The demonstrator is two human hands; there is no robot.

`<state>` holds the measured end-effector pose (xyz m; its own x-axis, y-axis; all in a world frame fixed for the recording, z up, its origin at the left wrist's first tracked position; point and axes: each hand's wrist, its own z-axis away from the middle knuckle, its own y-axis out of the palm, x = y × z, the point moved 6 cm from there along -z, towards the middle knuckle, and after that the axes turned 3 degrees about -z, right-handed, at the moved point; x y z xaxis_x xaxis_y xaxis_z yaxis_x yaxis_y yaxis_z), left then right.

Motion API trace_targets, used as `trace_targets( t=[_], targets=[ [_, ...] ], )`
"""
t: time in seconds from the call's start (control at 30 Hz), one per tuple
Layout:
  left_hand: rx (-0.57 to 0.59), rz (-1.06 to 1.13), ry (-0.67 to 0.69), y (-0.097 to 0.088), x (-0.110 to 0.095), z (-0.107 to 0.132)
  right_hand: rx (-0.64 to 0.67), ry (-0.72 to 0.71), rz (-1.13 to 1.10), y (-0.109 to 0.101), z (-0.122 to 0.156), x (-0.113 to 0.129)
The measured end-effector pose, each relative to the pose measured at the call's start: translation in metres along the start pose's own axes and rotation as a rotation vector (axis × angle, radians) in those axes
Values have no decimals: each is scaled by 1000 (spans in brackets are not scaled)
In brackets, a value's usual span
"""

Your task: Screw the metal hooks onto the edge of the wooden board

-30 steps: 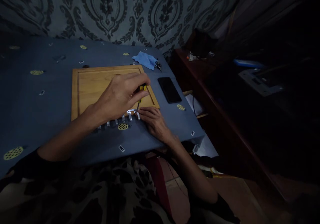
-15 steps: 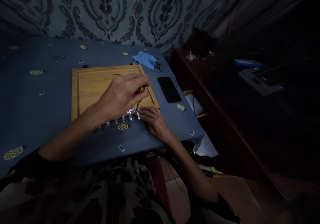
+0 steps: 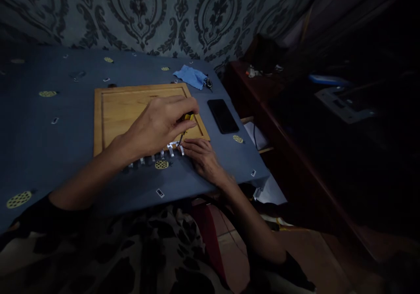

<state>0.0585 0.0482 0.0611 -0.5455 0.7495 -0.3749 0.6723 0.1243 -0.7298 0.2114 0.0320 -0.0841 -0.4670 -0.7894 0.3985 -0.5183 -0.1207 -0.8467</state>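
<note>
My left hand [image 3: 157, 121] is closed around the yellow-and-black handle of a screwdriver [image 3: 187, 117]. Its shaft slants down to a shiny metal hook rail [image 3: 171, 146] along the near edge of a wooden board [image 3: 111, 130]. Several hooks stick out from the rail toward me, and my left wrist covers part of that edge. My right hand [image 3: 203, 157] lies at the rail's right end, fingers close together and pressed against the rail and board edge beside the screwdriver tip. The exact tip contact is too small to tell.
A black phone [image 3: 223, 116] lies right of the board on the blue tablecloth [image 3: 65, 154]. Behind it are a blue cloth [image 3: 190, 76] and a small dark object with a ring [image 3: 208, 83]. A dark red piece of furniture [image 3: 259, 92] stands to the right, with an open drawer [image 3: 257, 136] beside the table.
The view has shifted very slightly. Both hands, the screwdriver and the hook rail keep practically the same positions.
</note>
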Motion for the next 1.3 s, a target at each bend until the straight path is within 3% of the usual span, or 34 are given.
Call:
trace_targets(
  t=[0.33, 0.63, 0.8, 1.03, 1.3],
  targets=[
    [10, 22, -25, 5, 0, 1, -24, -14, -21, -3, -1, 3],
    [-67, -19, 66, 8, -4, 3, -65, -35, -32, -4, -1, 5],
    [-68, 13, 75, 5, -5, 3, -46, -14, -26, -3, -1, 4],
    [23, 90, 75, 2, -5, 2, -21, 4, -10, -2, 0, 2],
    [-78, 9, -43, -16, -1, 0, -28, -4, -35, -4, -1, 4]
  ],
)
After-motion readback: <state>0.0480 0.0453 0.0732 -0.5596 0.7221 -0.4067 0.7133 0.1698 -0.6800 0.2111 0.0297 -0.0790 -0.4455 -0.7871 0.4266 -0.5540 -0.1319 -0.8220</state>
